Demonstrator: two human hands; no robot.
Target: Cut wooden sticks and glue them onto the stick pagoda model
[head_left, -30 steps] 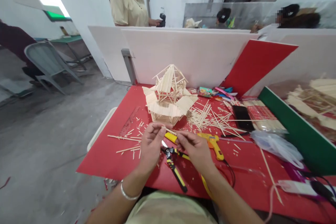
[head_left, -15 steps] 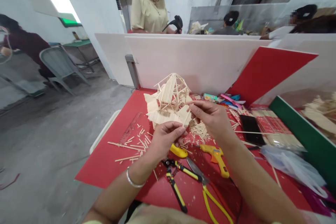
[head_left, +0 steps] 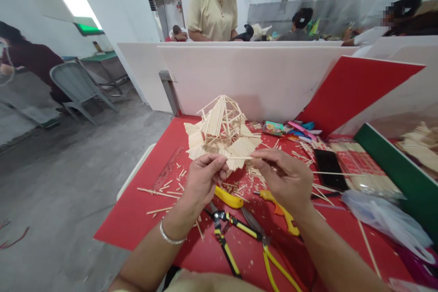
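Observation:
My left hand (head_left: 204, 177) and my right hand (head_left: 287, 177) pinch the two ends of a thin wooden stick (head_left: 239, 158), held level just in front of a small house model built of sticks (head_left: 222, 131). The model stands on a red table (head_left: 137, 219). Below my hands lie yellow-handled cutters (head_left: 224, 237), yellow-handled pliers (head_left: 263, 244) and a yellow glue gun (head_left: 278, 205). A silver bangle circles my left wrist.
Loose sticks (head_left: 160, 191) and a red ruler (head_left: 167, 169) lie at the left. A black phone (head_left: 329, 164), stick packets and a plastic bag (head_left: 383, 219) sit at the right. White partition boards (head_left: 246, 73) stand behind; other people work beyond them.
My hands rose from the tools toward the model. The right hand went up beside the roof, then came back down, and both hands now hold the stick level between them.

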